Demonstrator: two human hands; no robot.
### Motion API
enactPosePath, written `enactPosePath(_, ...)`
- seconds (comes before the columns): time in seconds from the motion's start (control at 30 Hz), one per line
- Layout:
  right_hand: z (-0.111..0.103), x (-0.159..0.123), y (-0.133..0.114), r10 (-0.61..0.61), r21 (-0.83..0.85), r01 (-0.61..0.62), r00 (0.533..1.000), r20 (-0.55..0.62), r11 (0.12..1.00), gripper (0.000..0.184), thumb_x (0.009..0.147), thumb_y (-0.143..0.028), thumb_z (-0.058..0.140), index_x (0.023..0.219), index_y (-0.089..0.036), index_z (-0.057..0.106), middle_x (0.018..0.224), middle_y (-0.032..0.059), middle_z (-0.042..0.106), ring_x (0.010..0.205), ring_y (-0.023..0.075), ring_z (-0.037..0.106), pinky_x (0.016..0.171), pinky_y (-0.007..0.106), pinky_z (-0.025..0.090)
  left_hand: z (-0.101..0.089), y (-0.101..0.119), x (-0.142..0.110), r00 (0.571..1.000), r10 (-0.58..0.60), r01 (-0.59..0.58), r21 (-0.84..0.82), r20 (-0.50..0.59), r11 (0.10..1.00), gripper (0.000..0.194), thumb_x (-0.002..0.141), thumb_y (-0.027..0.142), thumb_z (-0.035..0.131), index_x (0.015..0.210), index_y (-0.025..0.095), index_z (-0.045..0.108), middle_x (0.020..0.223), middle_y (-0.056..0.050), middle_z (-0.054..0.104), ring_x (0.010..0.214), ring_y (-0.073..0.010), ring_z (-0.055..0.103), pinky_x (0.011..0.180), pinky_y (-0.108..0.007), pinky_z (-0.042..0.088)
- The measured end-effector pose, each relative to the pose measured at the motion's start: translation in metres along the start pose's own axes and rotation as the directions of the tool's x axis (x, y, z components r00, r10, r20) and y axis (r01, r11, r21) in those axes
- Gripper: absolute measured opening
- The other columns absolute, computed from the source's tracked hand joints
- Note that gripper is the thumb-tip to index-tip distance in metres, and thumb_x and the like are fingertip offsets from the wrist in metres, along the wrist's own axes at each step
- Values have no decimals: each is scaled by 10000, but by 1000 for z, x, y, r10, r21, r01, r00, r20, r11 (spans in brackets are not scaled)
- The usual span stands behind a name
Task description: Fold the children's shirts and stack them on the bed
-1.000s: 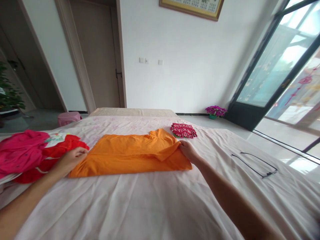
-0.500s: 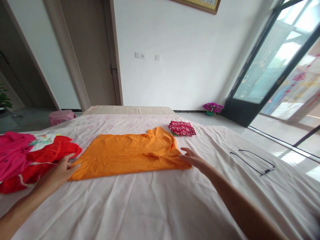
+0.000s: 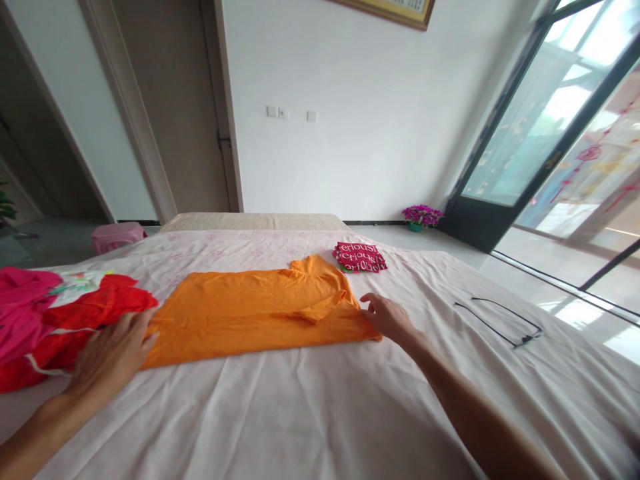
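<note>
Smoothing an orange shirt [image 3: 240,300] lengthwise on the bed [image 3: 280,413] calls, I judge, for light, flat fingers at both ends. Shirt lies partly folded, its long near edge fairly straight. Short sleeve [image 3: 327,308] rests on the body toward the right end, slightly puckered; best eased flat from its hem, without dragging the layer beneath. Even tension between the two ends should suit such soft cloth; a one-sided tug would likely skew the layers.

Left hand [image 3: 110,347]: palm down at the shirt's left end, fingers reaching forward, thumb apart and near the cloth's edge; grip loose, clamped on nothing that I can make out. Red clothing [image 3: 113,300] lies just beside that end, close by the fingers, so a stray pinch could catch it.

Right hand [image 3: 393,320]: at the shirt's right end, forearm coming in from the near right, wrist low, fingers bent inward. Thumb and forefinger stand apart, no cloth seen between them. Whether the fingertips touch the edge, cannot tell. Folded lettered cloth [image 3: 360,257] sits beyond the shirt's right end.
</note>
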State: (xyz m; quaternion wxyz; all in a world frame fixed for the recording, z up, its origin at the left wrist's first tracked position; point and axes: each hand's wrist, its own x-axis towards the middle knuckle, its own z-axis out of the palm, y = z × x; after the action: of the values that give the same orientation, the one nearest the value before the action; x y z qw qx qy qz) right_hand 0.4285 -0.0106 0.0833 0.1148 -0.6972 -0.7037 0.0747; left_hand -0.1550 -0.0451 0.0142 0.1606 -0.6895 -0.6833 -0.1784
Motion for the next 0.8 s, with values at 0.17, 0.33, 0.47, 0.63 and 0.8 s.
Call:
enactPosePath(0.17,-3,3,-40,-264,-48,267,962,64,962,210,857,-235,529,925,-258,726,887,9,732,792,163,659,664,243,393,-26,86,10,925,375,-379,-253,-64,890,263,922,234,393,1074,263,606,1066,-26,685,1027,-186,640,931,-347,494)
enactPosePath(0.33,20,20,-70,-517,138,507,854,53,851,462,824,-217,588,1284,-235,618,1167,77,690,1024,226,645,870,319,479,-31,167,15,823,567,-495,-527,-30,691,287,927,127,411,1010,233,664,990,-19,702,955,-135,657,866,-249,510)
enactPosePath(0.47,39,29,-70,-508,209,555,827,-239,805,635,828,-181,578,1448,-189,442,1458,132,489,1318,267,469,1088,446,379,-32,210,20,806,591,-486,-607,-33,629,308,908,78,430,1026,221,676,987,-21,711,925,-135,667,849,-254,519)
enactPosePath(0.63,54,16,-66,-371,311,462,876,-309,831,376,844,-93,439,1127,-210,657,1137,66,690,1050,193,633,941,328,483,-30,268,23,730,684,-516,-662,-8,544,328,948,153,429,1162,242,661,1081,-27,718,1009,-150,665,908,-272,514)
enactPosePath(0.8,57,5,-64,-290,288,340,936,-202,895,314,827,-81,425,929,-216,689,989,31,710,948,170,633,895,269,467,-8,309,26,743,669,-572,-492,29,657,450,975,390,415,1377,223,530,1398,-101,579,1344,-257,475,1145,-454,338)
